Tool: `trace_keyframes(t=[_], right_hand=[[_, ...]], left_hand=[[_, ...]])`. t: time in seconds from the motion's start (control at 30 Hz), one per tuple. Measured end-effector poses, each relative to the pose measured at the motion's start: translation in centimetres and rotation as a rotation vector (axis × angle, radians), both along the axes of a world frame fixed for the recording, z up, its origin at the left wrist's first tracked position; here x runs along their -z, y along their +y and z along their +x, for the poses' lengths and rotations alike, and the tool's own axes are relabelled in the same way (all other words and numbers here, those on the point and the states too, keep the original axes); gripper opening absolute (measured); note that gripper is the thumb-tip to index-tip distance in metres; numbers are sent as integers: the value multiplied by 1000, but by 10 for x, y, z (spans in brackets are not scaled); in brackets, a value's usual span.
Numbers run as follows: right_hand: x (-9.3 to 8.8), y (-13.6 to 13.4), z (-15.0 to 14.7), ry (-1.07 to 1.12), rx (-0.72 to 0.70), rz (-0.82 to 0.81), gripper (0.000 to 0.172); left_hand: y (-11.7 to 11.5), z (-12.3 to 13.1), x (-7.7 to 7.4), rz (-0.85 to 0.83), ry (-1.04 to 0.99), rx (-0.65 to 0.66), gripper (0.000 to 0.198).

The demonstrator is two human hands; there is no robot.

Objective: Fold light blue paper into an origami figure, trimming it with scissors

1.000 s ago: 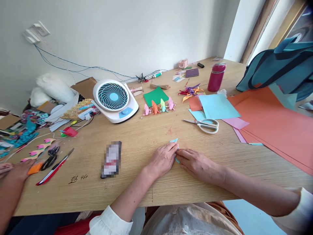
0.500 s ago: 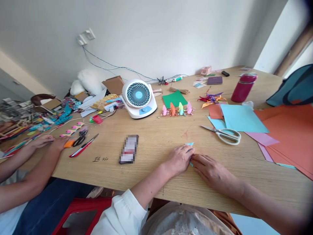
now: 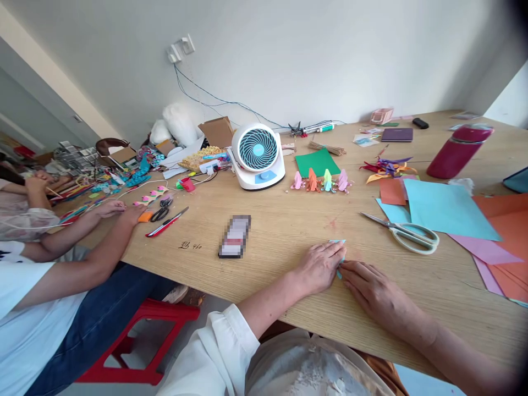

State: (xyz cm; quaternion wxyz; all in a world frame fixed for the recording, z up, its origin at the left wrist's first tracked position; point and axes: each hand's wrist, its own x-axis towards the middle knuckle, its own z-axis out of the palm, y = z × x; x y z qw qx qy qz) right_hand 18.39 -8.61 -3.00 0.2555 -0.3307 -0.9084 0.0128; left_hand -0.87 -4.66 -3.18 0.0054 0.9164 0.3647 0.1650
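A small piece of folded light-blue paper (image 3: 339,274) lies on the table, mostly covered by my hands. My left hand (image 3: 320,268) presses down over it with the fingers held together. From the right, my right hand (image 3: 373,287) meets it, fingers together at the paper's lower edge, and its fingertips touch those of my left hand. Only narrow blue bits show above and between the fingers, so the fold's full shape is hidden. To the right lie scissors (image 3: 412,236) with pale handles, and beyond my hands stands a row of several small paper figures (image 3: 328,180).
Blue paper sheets (image 3: 445,206) and orange sheets (image 3: 509,220) spread at the right, near a magenta bottle (image 3: 457,151). A white fan (image 3: 258,154) stands at the back. A phone (image 3: 235,236) and a red cutter knife (image 3: 167,223) lie left, near a co-worker's arm (image 3: 103,245).
The view has swung left, so the table's things sit farther right and more people show at the left. My hands stay on the blue paper with little visible change.
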Motion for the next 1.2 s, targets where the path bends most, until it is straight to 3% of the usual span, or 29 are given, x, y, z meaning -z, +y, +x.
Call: trace_keyframes(t=[0.2, 0.53, 1.2], right_hand=[[-2, 1, 5, 30, 90, -73, 28], [8, 24, 7, -98, 221, -10, 41], [12, 26, 8, -140, 237, 23, 41]], left_hand=[[-2, -3, 0, -39, 22, -11, 41], [-4, -1, -2, -83, 39, -73, 50], [-10, -1, -5, -39, 148, -184, 55]])
